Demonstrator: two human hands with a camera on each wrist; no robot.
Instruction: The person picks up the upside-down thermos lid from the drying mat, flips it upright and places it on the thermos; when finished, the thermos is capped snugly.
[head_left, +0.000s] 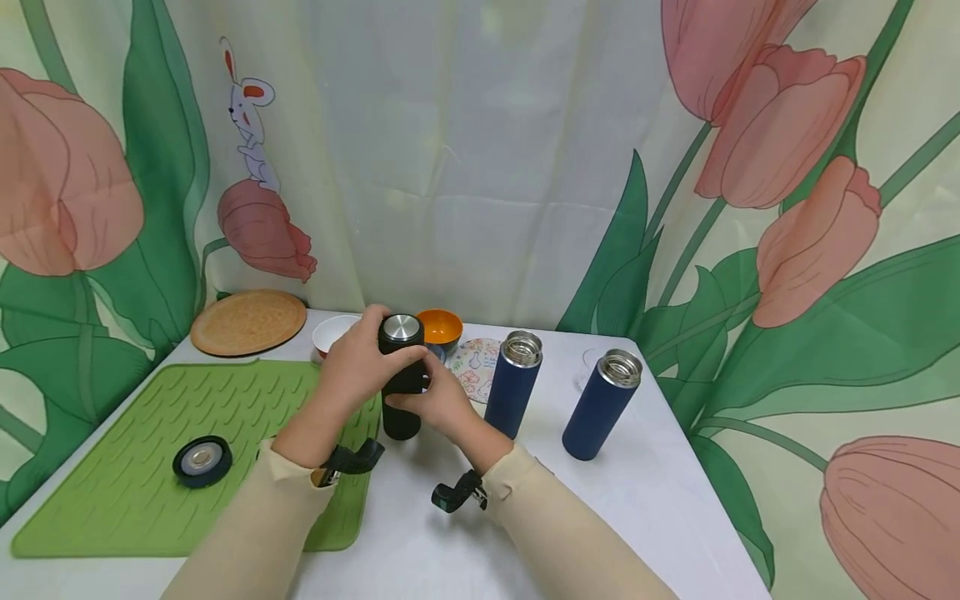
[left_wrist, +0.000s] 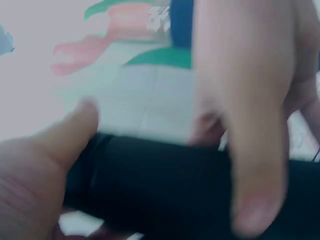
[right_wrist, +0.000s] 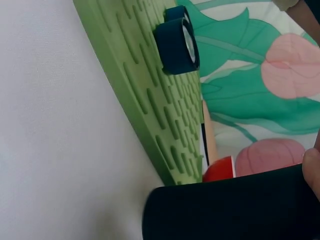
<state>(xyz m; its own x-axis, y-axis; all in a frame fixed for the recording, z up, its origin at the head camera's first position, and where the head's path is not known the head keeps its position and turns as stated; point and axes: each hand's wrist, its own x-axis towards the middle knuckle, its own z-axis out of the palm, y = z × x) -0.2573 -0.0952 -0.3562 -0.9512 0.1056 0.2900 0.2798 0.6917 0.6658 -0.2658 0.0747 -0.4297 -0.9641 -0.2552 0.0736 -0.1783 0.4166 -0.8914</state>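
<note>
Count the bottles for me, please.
3: the black bottle held by the left hand and right hand; a blue bottle right of it; another blue bottle farthest right.

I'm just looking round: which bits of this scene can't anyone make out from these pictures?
- White bowl: head view, partly hidden by the left hand.
- Floral disc: head view, partly behind the middle blue bottle.
- Insides of that bottle and the right blue bottle: head view, mouths too small to see down.
- Dark bottle: left wrist view, blurred and cut off by the right edge.
</note>
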